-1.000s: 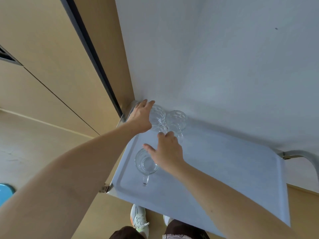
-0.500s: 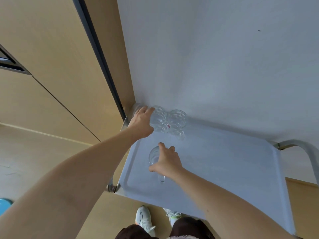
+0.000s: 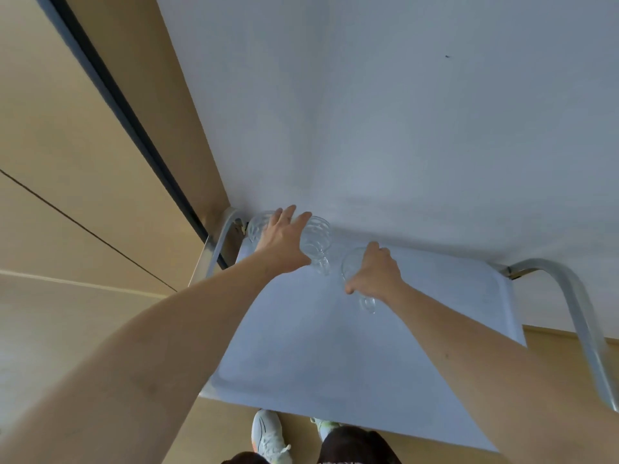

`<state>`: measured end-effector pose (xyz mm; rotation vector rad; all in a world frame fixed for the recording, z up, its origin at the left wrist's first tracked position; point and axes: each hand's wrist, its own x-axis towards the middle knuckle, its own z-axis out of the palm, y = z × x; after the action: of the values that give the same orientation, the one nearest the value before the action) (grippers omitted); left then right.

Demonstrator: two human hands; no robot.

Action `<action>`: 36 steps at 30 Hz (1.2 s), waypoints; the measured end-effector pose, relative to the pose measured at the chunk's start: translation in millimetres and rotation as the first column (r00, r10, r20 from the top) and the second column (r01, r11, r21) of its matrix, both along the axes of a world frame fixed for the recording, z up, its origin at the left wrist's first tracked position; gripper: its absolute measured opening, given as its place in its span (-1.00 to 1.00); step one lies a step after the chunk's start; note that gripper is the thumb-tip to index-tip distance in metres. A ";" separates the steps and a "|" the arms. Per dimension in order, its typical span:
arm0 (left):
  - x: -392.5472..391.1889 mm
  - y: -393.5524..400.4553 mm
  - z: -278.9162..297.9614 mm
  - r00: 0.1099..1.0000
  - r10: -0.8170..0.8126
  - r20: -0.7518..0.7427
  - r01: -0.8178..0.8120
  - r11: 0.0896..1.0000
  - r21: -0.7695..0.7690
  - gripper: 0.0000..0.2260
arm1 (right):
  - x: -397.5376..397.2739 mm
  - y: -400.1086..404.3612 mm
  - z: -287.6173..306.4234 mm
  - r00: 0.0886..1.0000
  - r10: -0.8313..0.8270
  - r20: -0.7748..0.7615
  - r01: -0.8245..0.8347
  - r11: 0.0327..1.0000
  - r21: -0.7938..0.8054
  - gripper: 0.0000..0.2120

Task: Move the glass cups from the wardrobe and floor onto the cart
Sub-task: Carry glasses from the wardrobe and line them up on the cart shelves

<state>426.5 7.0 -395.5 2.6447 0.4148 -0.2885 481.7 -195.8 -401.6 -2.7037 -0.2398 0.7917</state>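
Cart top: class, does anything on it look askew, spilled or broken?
Nothing stands out. Three cups sit on the cart: two by the left hand, one gripped by the right hand. No spill or breakage visible.

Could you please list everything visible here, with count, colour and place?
cups: three, clear glass, far end of the cart top; far-left cup, middle cup, right cup
cart: one, pale grey top with metal rails, against the wall
wall: one, white, behind the cart
wardrobe: one, tan panels with a dark strip, left
floor: tan, below left
shoes: two, white, under the cart's near edge
left hand: fingers spread, between the two left cups
right hand: grips the right cup
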 end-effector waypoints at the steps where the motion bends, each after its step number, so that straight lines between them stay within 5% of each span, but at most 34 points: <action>1: 4.5 -1.8 -1.3 1.000 -0.023 -0.017 0.023 1.000 0.020 -0.06 | 9.0 0.1 -0.2 1.000 0.002 0.006 -0.002 1.000 0.010 -0.14; 11: 37.8 -9.4 -20.1 0.989 -0.114 -0.090 0.119 0.991 0.053 0.01 | 57.8 4.4 -14.6 0.997 0.076 0.023 -0.077 0.993 0.088 -0.14; 25: 31.7 -19.0 -28.1 0.997 0.075 -0.010 -0.074 0.996 0.056 -0.08 | 72.5 15.7 -9.9 0.971 0.236 0.028 -0.238 0.967 0.096 -0.03; 36: 29.3 -20.7 -19.2 0.999 0.036 -0.040 -0.033 0.997 0.071 -0.01 | 65.8 14.6 -12.6 0.961 0.275 0.023 -0.276 0.959 0.073 0.04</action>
<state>455.9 -13.7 -414.7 2.7013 0.4916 -0.3232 547.5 -181.2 -414.2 -2.6376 -0.6474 0.8224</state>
